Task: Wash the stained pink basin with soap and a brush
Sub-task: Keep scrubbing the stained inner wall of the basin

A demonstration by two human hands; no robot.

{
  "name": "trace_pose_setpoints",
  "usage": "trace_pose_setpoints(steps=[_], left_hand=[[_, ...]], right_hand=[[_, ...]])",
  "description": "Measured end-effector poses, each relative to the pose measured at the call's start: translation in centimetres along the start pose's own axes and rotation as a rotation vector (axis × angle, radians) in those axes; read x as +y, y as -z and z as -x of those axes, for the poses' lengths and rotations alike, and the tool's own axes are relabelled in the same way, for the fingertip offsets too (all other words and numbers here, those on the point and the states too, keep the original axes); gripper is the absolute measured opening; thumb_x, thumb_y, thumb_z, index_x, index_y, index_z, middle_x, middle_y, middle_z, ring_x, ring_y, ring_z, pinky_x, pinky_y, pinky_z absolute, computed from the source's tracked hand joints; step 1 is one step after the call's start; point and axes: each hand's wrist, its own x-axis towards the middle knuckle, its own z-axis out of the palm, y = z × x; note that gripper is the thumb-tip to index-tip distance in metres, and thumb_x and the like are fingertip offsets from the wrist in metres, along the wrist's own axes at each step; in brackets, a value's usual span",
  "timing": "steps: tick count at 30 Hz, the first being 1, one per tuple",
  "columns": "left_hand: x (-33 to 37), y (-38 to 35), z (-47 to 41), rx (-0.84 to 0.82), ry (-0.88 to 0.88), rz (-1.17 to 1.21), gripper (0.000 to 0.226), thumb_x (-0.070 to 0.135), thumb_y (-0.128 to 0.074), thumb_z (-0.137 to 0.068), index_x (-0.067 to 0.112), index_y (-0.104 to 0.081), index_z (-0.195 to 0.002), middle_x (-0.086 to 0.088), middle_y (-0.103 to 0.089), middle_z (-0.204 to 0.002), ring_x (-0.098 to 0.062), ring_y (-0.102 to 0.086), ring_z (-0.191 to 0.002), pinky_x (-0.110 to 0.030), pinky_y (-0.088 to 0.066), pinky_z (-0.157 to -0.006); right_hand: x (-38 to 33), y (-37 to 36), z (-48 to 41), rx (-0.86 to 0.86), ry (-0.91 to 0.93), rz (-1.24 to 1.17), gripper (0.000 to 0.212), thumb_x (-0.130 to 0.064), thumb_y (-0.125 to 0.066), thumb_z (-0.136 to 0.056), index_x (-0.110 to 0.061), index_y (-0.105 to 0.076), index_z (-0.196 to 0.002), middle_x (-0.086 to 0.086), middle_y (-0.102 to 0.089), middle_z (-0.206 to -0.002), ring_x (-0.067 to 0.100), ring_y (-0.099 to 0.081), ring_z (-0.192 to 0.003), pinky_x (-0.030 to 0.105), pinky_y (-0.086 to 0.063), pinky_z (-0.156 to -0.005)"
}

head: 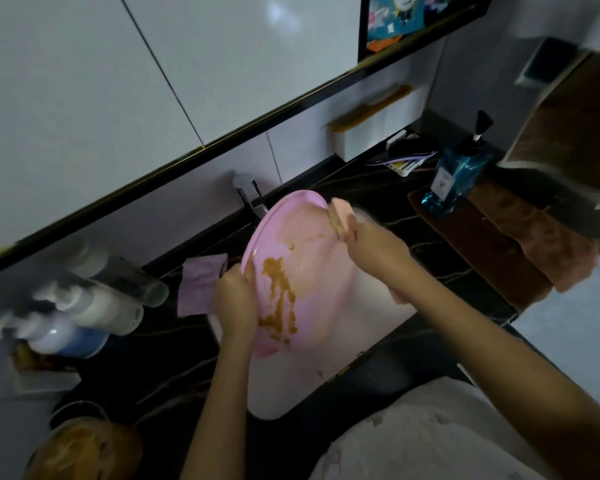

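The pink basin [312,278] is tilted on edge over the white sink [347,362], its inside streaked with brown stains [279,299]. My left hand [234,296] grips the basin's left rim. My right hand [371,249] holds a pink brush [340,216] with tan bristles pressed against the basin's upper right inner wall near the rim.
A chrome faucet [248,194] stands behind the basin. A pink cloth [201,285] lies on the black counter at left, beside pump bottles [84,313]. A blue soap dispenser [458,174] stands on brown towels [520,244] at right. A white holder [371,133] sits against the wall.
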Motion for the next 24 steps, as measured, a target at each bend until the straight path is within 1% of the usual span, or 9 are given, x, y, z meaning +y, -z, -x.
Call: trace_pose_setpoints(steps=[2, 5, 7, 9, 11, 13, 16, 21, 24], left_hand=[[-0.4, 0.2, 0.1, 0.026, -0.006, 0.011, 0.047, 0.026, -0.044, -0.097, -0.003, -0.059, -0.063, -0.013, -0.056, -0.056, -0.022, -0.051, -0.053, -0.027, -0.032, -0.052], [-0.2, 0.1, 0.6, 0.030, -0.054, 0.037, 0.045, 0.023, -0.046, -0.097, 0.012, -0.046, -0.053, 0.003, -0.046, -0.048, -0.014, -0.042, -0.044, -0.023, -0.027, -0.044], [0.2, 0.3, 1.0, 0.014, -0.056, 0.036, 0.049, 0.022, -0.046, -0.097, 0.018, -0.039, -0.049, 0.008, -0.041, -0.046, -0.006, -0.036, -0.043, -0.022, -0.025, -0.041], [-0.1, 0.4, 1.2, 0.021, -0.015, 0.039, 0.047, 0.025, -0.044, -0.097, 0.012, -0.043, -0.052, 0.000, -0.047, -0.049, -0.013, -0.042, -0.046, -0.025, -0.029, -0.046], [-0.8, 0.6, 1.1, 0.025, 0.046, 0.041, 0.045, 0.028, -0.044, -0.097, 0.008, -0.050, -0.058, -0.006, -0.050, -0.053, -0.019, -0.047, -0.052, -0.027, -0.032, -0.051], [-1.2, 0.6, 0.5, 0.030, 0.059, 0.057, 0.045, 0.027, -0.045, -0.097, 0.006, -0.052, -0.058, -0.006, -0.050, -0.053, -0.019, -0.049, -0.054, -0.028, -0.033, -0.052], [-1.3, 0.8, 0.3, 0.043, 0.072, 0.083, 0.047, 0.025, -0.045, -0.098, 0.001, -0.058, -0.060, -0.007, -0.052, -0.056, -0.018, -0.049, -0.056, -0.029, -0.034, -0.053], [-0.7, 1.1, 1.1, 0.043, 0.078, 0.089, 0.044, 0.027, -0.044, -0.098, 0.009, -0.056, -0.059, -0.003, -0.051, -0.054, -0.014, -0.046, -0.054, -0.025, -0.030, -0.045], [-0.9, 1.0, 0.8, 0.037, 0.087, 0.109, 0.048, 0.026, -0.045, -0.098, 0.008, -0.052, -0.055, -0.004, -0.050, -0.053, -0.017, -0.048, -0.055, -0.028, -0.032, -0.049]], right_hand=[[0.0, 0.6, 2.0, -0.047, 0.069, 0.087, 0.048, -0.031, -0.025, -0.100, -0.025, -0.019, -0.148, 0.007, -0.059, -0.101, 0.028, -0.058, -0.090, 0.038, -0.045, -0.071], [-1.1, 0.1, 4.1, -0.031, 0.275, 0.074, 0.050, -0.036, -0.023, -0.101, -0.028, -0.014, -0.150, 0.005, -0.055, -0.089, 0.026, -0.057, -0.084, 0.037, -0.048, -0.068], [-0.5, 0.1, 1.4, -0.017, 0.181, 0.028, 0.046, -0.035, -0.023, -0.102, -0.026, -0.023, -0.147, 0.011, -0.062, -0.101, 0.031, -0.060, -0.091, 0.042, -0.050, -0.077], [0.4, 0.5, -1.2, -0.032, -0.010, -0.123, 0.046, -0.032, -0.024, -0.101, -0.023, -0.026, -0.146, 0.015, -0.062, -0.114, 0.034, -0.060, -0.100, 0.045, -0.049, -0.086], [0.3, -0.2, -0.7, -0.053, -0.064, -0.180, 0.047, -0.029, -0.025, -0.101, -0.021, -0.025, -0.148, 0.017, -0.059, -0.122, 0.035, -0.057, -0.107, 0.043, -0.047, -0.090], [-1.4, -0.8, 1.8, -0.039, 0.053, -0.139, 0.049, -0.029, -0.024, -0.102, -0.021, -0.020, -0.150, 0.016, -0.060, -0.120, 0.034, -0.057, -0.106, 0.040, -0.044, -0.083], [-4.1, -1.6, 3.8, -0.019, 0.266, -0.075, 0.050, -0.032, -0.025, -0.102, -0.026, -0.015, -0.151, 0.011, -0.064, -0.101, 0.033, -0.060, -0.092, 0.037, -0.041, -0.067], [-3.1, -1.2, -0.9, 0.061, 0.014, -0.216, 0.047, -0.031, -0.022, -0.101, -0.026, -0.017, -0.147, 0.010, -0.060, -0.101, 0.029, -0.056, -0.083, 0.034, -0.035, -0.066], [-4.2, -1.1, 2.4, -0.010, 0.171, -0.055, 0.051, -0.026, -0.026, -0.100, -0.023, -0.012, -0.149, 0.010, -0.060, -0.106, 0.027, -0.051, -0.079, 0.034, -0.037, -0.064]])
